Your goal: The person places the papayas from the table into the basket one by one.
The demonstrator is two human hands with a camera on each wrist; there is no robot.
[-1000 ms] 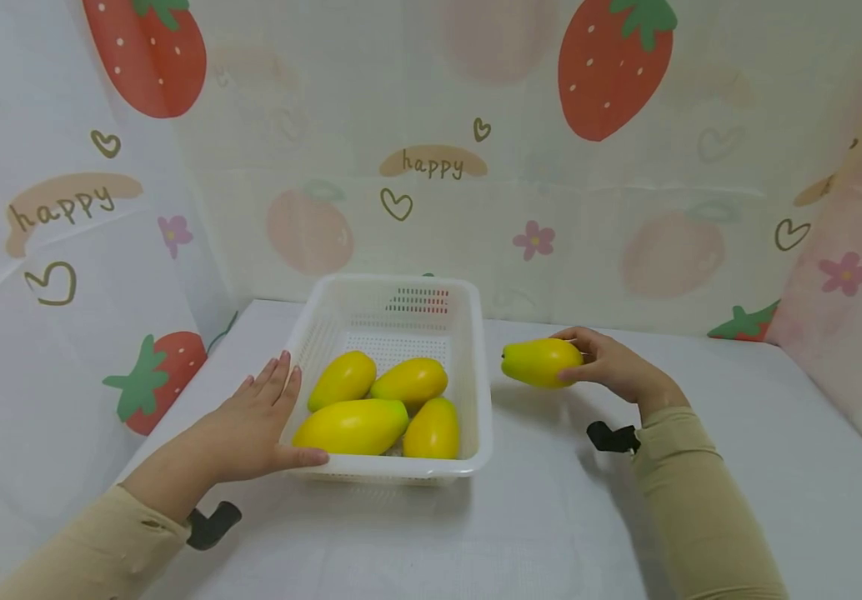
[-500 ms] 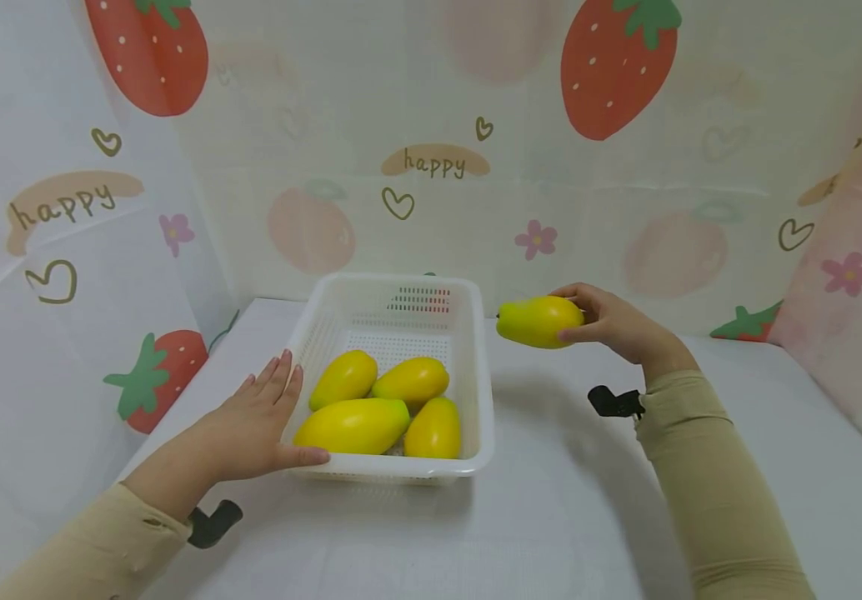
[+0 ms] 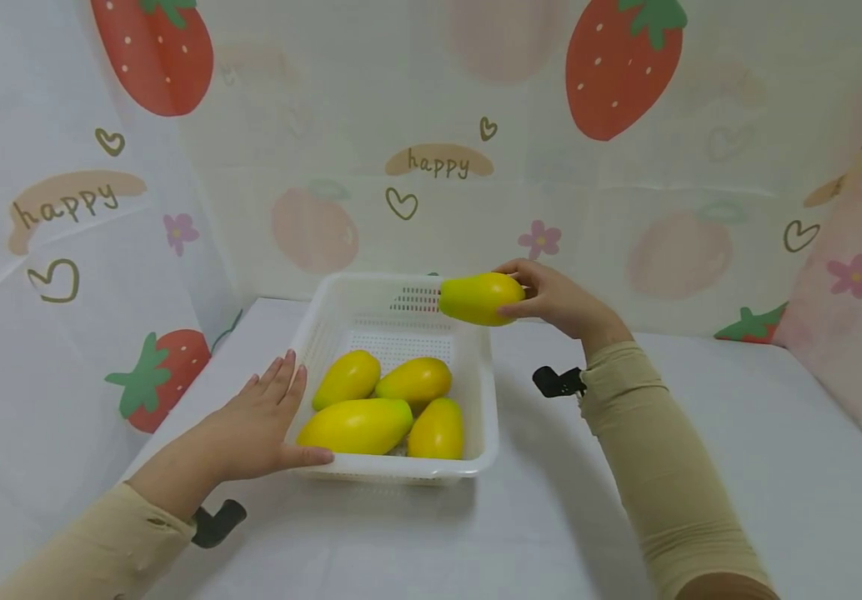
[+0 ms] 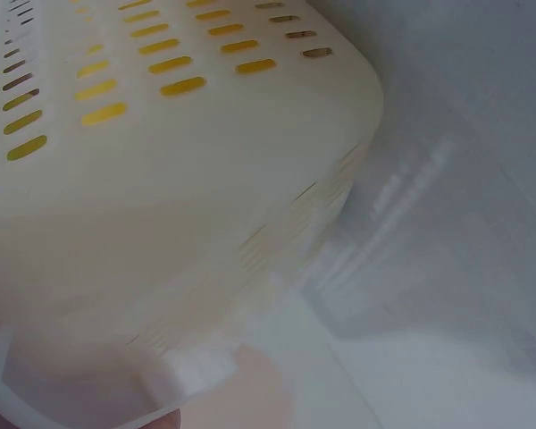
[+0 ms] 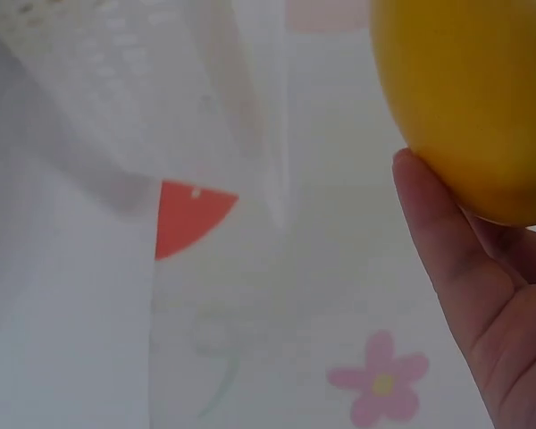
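Observation:
A white perforated basket (image 3: 480,392) sits on the table and holds several yellow mangoes (image 3: 356,424). My right hand (image 3: 551,298) grips another yellow mango (image 3: 479,297) in the air above the basket's far right corner; the right wrist view shows that mango (image 5: 473,98) close up with a fingertip under it. My left hand (image 3: 266,421) rests flat against the basket's left wall, thumb along the front rim. The left wrist view shows the basket's slotted corner (image 4: 205,170) close up.
A white cloth covers the table (image 3: 701,467). Curtains printed with strawberries (image 3: 618,67) and "happy" close in the back and both sides. Black camera mounts (image 3: 557,382) sit at both wrists.
My right hand has lifted the mango off the table at the right and carried it up and left to above the basket's far right corner. The left hand and basket have stayed put.

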